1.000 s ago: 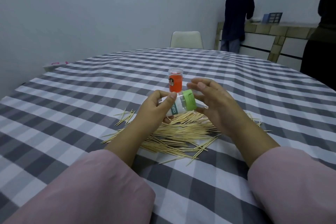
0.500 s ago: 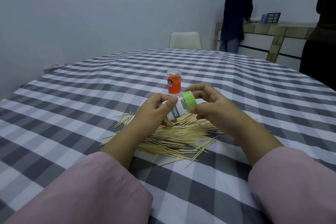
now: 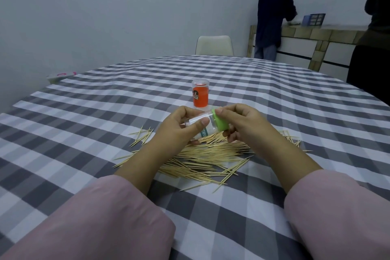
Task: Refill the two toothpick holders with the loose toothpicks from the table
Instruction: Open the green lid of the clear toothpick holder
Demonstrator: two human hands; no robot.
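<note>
While a checked tablecloth (image 3: 274,99) covers the table, loose toothpicks (image 3: 202,154) heaped at 6 o'clock of the orange holder (image 3: 200,96), left hand (image 3: 179,131) gripping the tilted clear holder (image 3: 202,124), right hand (image 3: 244,124) pinching its green lid (image 3: 220,122).

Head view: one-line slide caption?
Left hand holds green-capped holder; right hand grips its cap above loose toothpicks.
</note>
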